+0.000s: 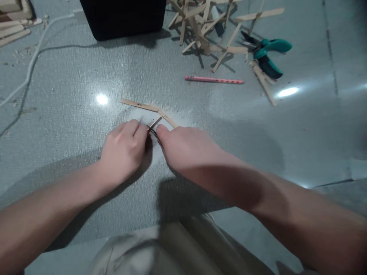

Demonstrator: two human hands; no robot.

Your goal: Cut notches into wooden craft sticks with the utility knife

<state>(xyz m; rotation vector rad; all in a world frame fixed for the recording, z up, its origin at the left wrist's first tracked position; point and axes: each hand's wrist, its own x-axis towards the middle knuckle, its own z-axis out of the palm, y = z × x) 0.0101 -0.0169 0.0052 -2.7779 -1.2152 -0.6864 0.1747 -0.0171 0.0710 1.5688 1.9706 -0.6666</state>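
Observation:
My left hand (126,143) is closed on a wooden craft stick (155,123), whose end sticks out past the fingertips toward the upper right. Fingers curled, my right hand (186,147) grips a thin dark tool (151,131) that crosses the stick; most of the tool is hidden, so its kind cannot be made out. Both hands rest low over the table, close together. Just beyond them lie a craft stick with dark marks (139,105) and another marked stick (168,118), their ends meeting at an angle. Pale dust surrounds the hands.
A black box (126,19) stands at the back on the grey table (86,76). Joined craft sticks (200,26) are heaped right of it, near green-handled pliers (266,53) and a pink pencil (215,80). A white cable (34,57) runs along the left, by more sticks (13,32).

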